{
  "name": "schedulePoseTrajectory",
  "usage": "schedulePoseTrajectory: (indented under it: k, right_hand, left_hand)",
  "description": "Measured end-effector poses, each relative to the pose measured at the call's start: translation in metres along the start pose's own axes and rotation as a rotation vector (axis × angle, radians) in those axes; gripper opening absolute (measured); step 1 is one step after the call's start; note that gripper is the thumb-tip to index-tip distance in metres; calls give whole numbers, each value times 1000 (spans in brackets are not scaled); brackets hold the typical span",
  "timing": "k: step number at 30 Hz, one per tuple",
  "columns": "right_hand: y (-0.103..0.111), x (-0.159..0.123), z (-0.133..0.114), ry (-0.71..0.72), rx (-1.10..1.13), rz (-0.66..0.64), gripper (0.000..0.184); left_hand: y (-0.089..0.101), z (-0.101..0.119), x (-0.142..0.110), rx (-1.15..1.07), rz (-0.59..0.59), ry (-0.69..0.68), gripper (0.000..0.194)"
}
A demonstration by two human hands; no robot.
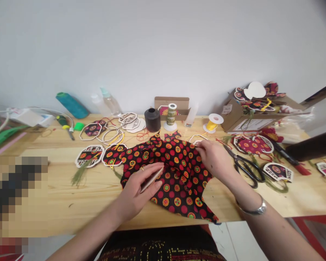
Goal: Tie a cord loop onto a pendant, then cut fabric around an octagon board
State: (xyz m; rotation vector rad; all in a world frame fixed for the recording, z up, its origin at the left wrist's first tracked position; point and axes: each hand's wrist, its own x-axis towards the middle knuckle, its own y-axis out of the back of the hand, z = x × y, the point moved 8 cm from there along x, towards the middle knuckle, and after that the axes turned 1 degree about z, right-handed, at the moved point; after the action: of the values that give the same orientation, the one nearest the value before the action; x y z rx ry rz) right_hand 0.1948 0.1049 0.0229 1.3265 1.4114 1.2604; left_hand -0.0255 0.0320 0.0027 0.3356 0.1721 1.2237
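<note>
A black cloth with red and orange flower discs [176, 174] lies crumpled on the wooden table [70, 195] in front of me. My left hand [139, 190] rests on its near left part, fingers closed round a thin pale stick. My right hand [213, 157] pinches the cloth's upper right edge, next to a white cut-out frame [197, 139]. A silver bangle sits on my right wrist.
Black scissors [247, 168] lie right of my right hand. Fabric-covered fan shapes and white frames [108, 143] are scattered left and right. A black spool [152, 119], a green-gold spool [171, 114], a yellow spool [213, 124], bottles and cardboard boxes [241, 116] stand along the wall.
</note>
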Motion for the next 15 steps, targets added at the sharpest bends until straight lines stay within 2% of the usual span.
schedulePoseTrajectory:
  k: [3, 6, 8, 10, 13, 15]
  right_hand:
    - [3, -4, 23, -122, -108, -72, 21]
    - [3, -9, 36, -166, -255, -156, 23]
    - [8, -11, 39, -175, -358, -153, 22]
    - [15, -9, 29, -118, -380, -90, 21]
    - [15, -5, -3, 94, -92, -23, 24]
    - [6, -4, -26, 202, 187, -94, 23]
  left_hand:
    - [-1, -2, 2, 41, -6, 24, 38]
    - [-2, 1, 2, 71, -37, 40, 37]
    - [-4, 2, 1, 94, -68, 52, 38]
    - [-6, 2, 0, 129, -99, 63, 39]
    - [-9, 6, 4, 223, -139, 53, 40]
    - [-11, 10, 8, 294, -163, 45, 39]
